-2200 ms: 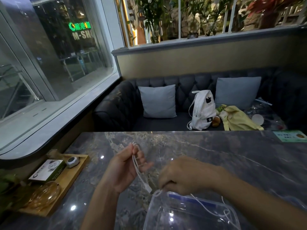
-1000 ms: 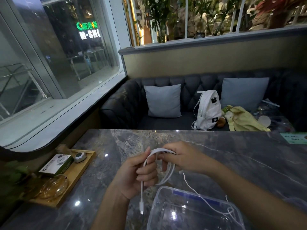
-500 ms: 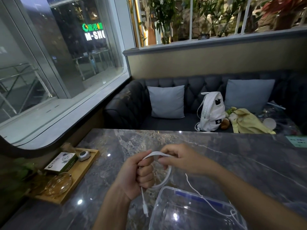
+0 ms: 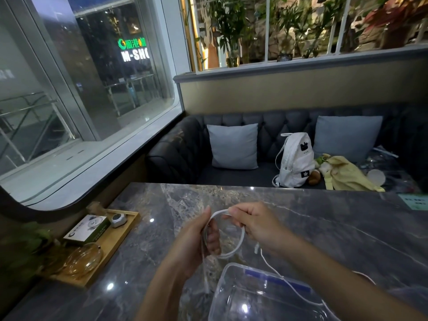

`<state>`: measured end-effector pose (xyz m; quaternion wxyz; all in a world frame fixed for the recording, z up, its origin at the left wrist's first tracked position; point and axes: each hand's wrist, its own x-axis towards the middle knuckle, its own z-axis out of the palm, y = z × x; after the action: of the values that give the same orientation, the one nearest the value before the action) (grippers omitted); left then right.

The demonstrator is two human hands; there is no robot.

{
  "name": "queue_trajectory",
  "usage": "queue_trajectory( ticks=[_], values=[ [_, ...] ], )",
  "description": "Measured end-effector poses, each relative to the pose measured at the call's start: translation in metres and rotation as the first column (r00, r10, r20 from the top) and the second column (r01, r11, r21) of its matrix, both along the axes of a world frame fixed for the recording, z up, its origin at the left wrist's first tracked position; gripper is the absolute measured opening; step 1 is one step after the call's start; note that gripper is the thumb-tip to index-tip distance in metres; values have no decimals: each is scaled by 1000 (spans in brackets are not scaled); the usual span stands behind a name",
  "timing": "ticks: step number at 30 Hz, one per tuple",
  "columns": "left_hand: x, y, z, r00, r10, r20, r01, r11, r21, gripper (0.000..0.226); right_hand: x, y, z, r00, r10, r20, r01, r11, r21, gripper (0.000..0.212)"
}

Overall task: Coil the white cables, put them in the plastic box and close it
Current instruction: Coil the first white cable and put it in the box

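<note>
The left hand (image 4: 196, 242) has its fingers closed around one side of a loop of thin white cable (image 4: 234, 250), held above the grey marble surface (image 4: 324, 216), and the right hand (image 4: 257, 224) pinches the top of the same loop between thumb and fingers. One loose end hangs down from the left hand beside the clear plastic box (image 4: 266, 297), which stands open just below, while a second thin white cable (image 4: 289, 286) trails across its rim. To coil well, I think the right hand should lay each new turn the same size onto the left hand's grip and keep light tension, so the loop does not spring open.
</note>
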<state>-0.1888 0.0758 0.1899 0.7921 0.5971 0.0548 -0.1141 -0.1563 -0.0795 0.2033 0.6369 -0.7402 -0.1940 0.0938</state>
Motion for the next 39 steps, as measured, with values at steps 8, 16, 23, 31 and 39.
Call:
queue_trajectory(
  ticks=[8, 16, 23, 31, 39],
  values=[
    [3, -7, 18, 1000, -3, -9, 3, 997, -82, 24, -4, -6, -3, 993, -113, 36, 111, 993, 47, 47],
    [-1, -28, 15, 998, 61, -4, -61, 998, 31, 38, -9, -15, -22, 972, -234, 34, 227, 963, 145, 29],
    [2, -42, 14, 982, 169, 82, -183, 961, 207, 44, -15, -27, -27, 978, -203, 46, 201, 978, 58, 29],
    [22, -45, 5, 971, 128, 203, -202, 892, 405, 46, -8, -64, -11, 993, 101, 58, -40, 762, -646, 25],
    [35, -53, 3, 986, 60, 158, -119, 911, 395, 44, -15, -77, 16, 946, 102, -308, -98, 995, 29, 11]
  ],
)
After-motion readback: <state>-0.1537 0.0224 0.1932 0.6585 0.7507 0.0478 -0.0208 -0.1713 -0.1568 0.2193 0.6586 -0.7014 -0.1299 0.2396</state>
